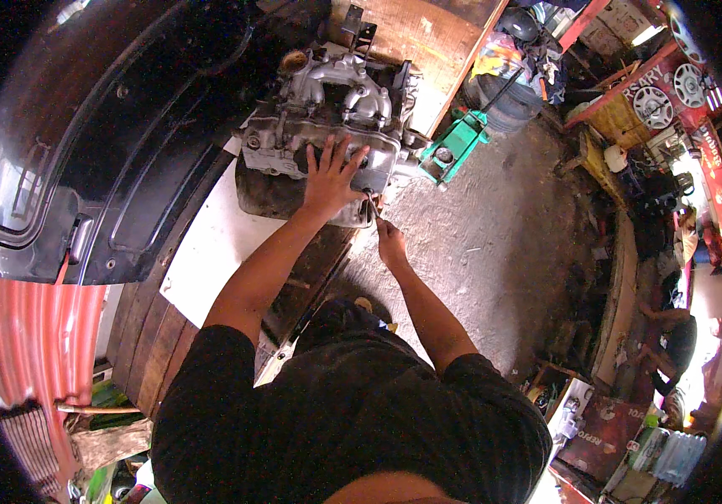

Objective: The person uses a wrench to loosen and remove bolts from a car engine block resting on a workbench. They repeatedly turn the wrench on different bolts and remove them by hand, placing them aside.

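beside concrete floor (pixel 495 227), an engine (pixel 294 128) is touched by the splayed left hand (pixel 331 183); a tool (pixel 373 205), gripped by the right hand (pixel 391 244), is apparently being worked at the engine's near corner; steady alignment is needed next.

Bench and floor around the engine

Engine (pixel 327 118) sat on a bench; its underside contact was hidden. The bench's bare brown board (pixel 432 42) showed on the engine's far side, a white sheet (pixel 206 252) on its near left. Right of the engine, the floor (pixel 487 244) was rough and grey. On it stood a green trolley jack (pixel 457 147), near the engine, and a dark tyre (pixel 516 109), farther right of it.
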Demonstrator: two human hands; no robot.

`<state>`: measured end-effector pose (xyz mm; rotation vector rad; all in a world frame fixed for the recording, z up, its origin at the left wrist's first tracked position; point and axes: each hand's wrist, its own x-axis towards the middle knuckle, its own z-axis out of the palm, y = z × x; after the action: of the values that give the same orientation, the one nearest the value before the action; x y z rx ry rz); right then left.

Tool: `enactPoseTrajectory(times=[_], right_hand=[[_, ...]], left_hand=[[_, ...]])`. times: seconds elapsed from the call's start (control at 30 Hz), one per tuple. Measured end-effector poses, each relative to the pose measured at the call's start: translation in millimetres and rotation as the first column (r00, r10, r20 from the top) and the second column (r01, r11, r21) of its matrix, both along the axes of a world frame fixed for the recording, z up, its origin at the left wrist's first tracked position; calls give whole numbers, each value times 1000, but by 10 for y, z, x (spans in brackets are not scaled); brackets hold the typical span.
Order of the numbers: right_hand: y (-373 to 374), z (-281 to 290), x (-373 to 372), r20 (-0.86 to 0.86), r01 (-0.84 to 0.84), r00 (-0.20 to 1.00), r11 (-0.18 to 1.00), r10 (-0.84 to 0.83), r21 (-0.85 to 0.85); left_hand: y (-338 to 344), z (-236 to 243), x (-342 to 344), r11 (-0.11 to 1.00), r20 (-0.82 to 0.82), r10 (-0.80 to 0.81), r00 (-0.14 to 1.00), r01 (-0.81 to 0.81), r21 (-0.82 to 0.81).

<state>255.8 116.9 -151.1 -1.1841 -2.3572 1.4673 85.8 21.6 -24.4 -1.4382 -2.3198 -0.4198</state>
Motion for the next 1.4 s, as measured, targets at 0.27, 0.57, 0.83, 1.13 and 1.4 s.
enactPoseTrajectory(times=[0.27,0.57,0.83,1.13,1.4], right_hand=[[620,997,76,459,-485,839,786,293,384],[581,2155,-415,669,-737,673,213,316,641],[748,1350,309,123,-355,934,844,335,402],[-47,367,392,-335,-185,940,910,55,-371],[-70,134,238,-344,-93,938,928,-40,-362]], left_hand=[[13,-46,-12,996,-2,2,1000,-2,89],[38,27,27,994,10,-27,1000,26,109],[-142,75,-105,998,79,-17,997,12,61],[-137,171,-116,997,-7,37,999,-36,65],[-75,156,-82,995,71,75,995,-79,61]])
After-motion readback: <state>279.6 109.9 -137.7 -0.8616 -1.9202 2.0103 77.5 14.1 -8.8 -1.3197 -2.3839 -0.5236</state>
